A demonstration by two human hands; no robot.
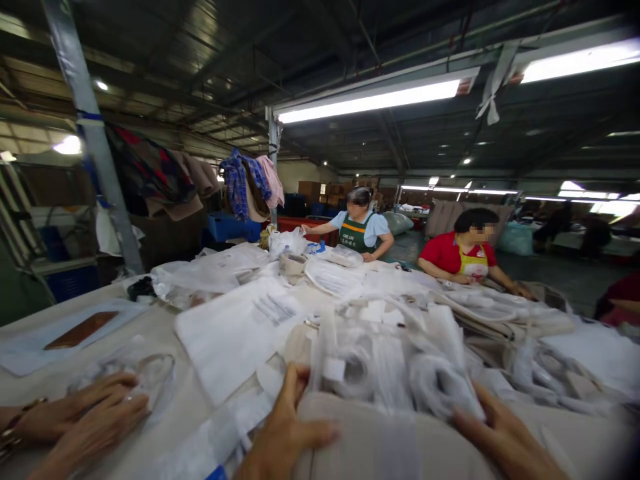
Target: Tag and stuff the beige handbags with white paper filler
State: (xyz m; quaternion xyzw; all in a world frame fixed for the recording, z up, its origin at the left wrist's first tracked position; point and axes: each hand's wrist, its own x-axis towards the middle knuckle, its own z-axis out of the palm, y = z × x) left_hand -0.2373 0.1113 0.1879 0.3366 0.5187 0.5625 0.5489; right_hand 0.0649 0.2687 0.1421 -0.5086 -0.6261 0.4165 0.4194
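Observation:
In front of me lies a beige bag-like piece (365,433), its smooth rounded panel nearest me. Rolled, plastic-wrapped straps (435,380) rest along its far edge. My left hand (287,427) grips the left edge of the piece, thumb lying on the panel and fingers curled at the side. On the other side, my right hand (505,430) is closed at the right end, thumb and fingers around the plastic-wrapped part. The fingertips are partly hidden and somewhat blurred. Just beyond my left hand is a white printed plastic bag (235,333).
At left, another person's hands (95,413) press on a clear plastic bag (157,373). A brown phone-like slab (83,330) lies on a pale sheet. Two co-workers stand across the table, one in a green apron (357,233), one in red (453,257). Wrapped beige goods (505,313) are piled at right.

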